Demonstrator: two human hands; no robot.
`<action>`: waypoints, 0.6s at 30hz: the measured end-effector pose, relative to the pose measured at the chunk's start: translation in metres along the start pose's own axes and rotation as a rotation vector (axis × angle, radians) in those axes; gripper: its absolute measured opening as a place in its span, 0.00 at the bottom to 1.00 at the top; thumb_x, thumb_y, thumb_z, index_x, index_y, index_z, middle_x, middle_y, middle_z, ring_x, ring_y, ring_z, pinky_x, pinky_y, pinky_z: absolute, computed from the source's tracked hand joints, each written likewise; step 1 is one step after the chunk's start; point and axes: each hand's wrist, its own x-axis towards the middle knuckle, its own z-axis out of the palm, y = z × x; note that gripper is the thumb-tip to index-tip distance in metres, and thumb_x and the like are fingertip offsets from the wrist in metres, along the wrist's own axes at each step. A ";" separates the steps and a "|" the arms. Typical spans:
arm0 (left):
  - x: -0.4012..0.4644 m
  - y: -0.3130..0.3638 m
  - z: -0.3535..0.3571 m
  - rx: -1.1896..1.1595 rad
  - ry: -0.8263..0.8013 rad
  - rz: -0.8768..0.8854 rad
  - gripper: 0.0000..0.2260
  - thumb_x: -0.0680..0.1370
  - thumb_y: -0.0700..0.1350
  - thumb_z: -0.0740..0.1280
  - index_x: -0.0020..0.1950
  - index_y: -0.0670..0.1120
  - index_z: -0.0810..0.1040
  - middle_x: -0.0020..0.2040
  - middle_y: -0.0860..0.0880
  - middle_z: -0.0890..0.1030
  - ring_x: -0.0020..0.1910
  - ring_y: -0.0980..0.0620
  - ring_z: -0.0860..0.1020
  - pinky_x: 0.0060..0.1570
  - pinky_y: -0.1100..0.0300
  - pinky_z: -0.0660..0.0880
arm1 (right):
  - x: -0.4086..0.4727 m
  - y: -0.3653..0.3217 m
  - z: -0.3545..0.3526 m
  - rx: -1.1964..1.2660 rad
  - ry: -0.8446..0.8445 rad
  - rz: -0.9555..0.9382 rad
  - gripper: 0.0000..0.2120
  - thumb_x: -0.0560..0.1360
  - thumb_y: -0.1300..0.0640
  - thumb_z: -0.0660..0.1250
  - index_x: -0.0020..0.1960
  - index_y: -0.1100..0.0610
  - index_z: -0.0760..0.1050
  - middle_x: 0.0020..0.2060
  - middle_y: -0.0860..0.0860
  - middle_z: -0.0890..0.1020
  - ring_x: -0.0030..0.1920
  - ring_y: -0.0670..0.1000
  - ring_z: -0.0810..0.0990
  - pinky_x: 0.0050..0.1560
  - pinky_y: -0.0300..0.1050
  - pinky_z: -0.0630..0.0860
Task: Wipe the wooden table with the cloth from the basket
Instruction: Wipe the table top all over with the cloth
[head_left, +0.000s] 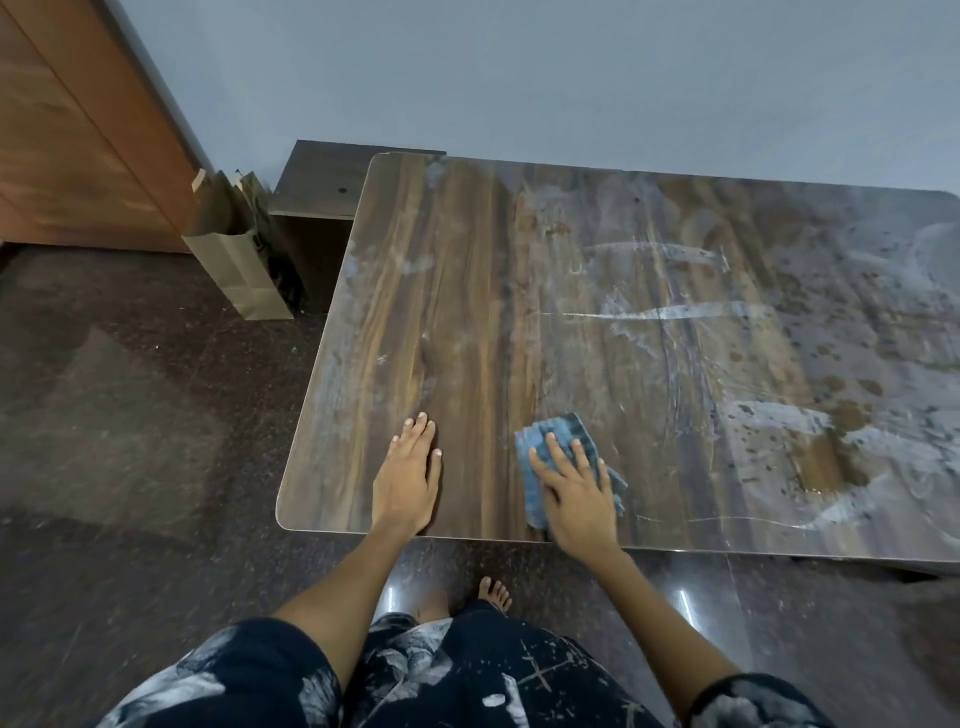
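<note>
Head view looked down on the wooden table (467, 291), and you stood at its near edge with both arms stretched out over it. Your right hand (576, 488) lay flat on the blue cloth (561, 434), fingers spread and straight, pressing it onto the tabletop rather than clutching it. The cloth sat close to the near edge, left of the middle, crumpled, with its corners sticking out beyond your fingertips and past the side of your palm. Your left hand (408, 475) rested palm down on bare wood just beside the cloth, apart from it, fingers loosely together and extended, holding nothing.

The left part of the tabletop showed dark, clear grain. The right part was smeared with whitish streaks (675, 312) and dotted with brown spots (841, 410), well away from the cloth. A brown paper bag (239, 270) stood on the dark floor (130, 415) off the table's far left corner, against a low dark shelf (322, 182). One bare foot (496, 592) showed on the floor beneath the table's edge, between your arms.
</note>
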 end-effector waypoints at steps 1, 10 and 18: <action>0.002 0.003 0.002 -0.003 -0.004 0.002 0.19 0.82 0.45 0.54 0.73 0.43 0.62 0.74 0.49 0.60 0.74 0.53 0.54 0.71 0.62 0.48 | 0.007 -0.014 -0.001 -0.004 -0.008 0.009 0.26 0.77 0.48 0.39 0.74 0.45 0.55 0.75 0.45 0.49 0.76 0.53 0.42 0.70 0.52 0.34; 0.017 0.011 0.004 -0.021 0.006 -0.004 0.19 0.80 0.38 0.54 0.72 0.42 0.63 0.74 0.49 0.61 0.74 0.53 0.57 0.72 0.60 0.51 | 0.001 -0.010 -0.002 0.012 -0.129 -0.342 0.21 0.79 0.45 0.48 0.71 0.40 0.62 0.74 0.38 0.55 0.73 0.40 0.45 0.72 0.46 0.42; 0.040 0.024 0.008 0.047 0.019 -0.015 0.23 0.79 0.35 0.55 0.74 0.43 0.58 0.75 0.50 0.57 0.75 0.51 0.54 0.71 0.62 0.47 | 0.064 0.010 -0.028 -0.102 -0.035 -0.030 0.24 0.76 0.47 0.47 0.71 0.46 0.65 0.71 0.48 0.66 0.70 0.54 0.67 0.63 0.54 0.70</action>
